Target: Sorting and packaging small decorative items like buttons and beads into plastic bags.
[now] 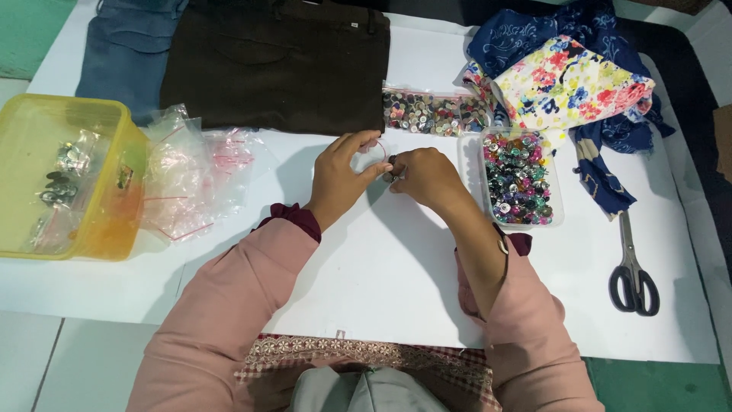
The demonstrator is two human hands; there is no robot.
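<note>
Head view, looking down at a white counter (381, 275). The left hand (343, 177) and the right hand (425, 175) meet at the middle of the counter, fingertips almost touching. The left hand pinches a small clear zip bag (374, 149) with a red seal line between thumb and fingers; the right hand is curled, its fingers closed on what looks like a few small buttons (390, 174) held at the bag's mouth, though they are too small to make out surely. Just right of the right hand stands a clear tray of mixed coloured buttons (518, 179). Just beyond the hands lies a clear bag of pale buttons (435, 113), and beyond that a dark brown folded garment (274, 65) beside a blue folded garment (126, 53). Beyond and to the right of the hands lie a floral cloth (572, 84) on a blue patterned cloth (602, 175). Scissors (631, 267) lie well right of the right hand. Left of the left hand is a heap of empty clear bags (191, 172), and farther left a yellow plastic box (91, 191) holding filled bags.
</note>
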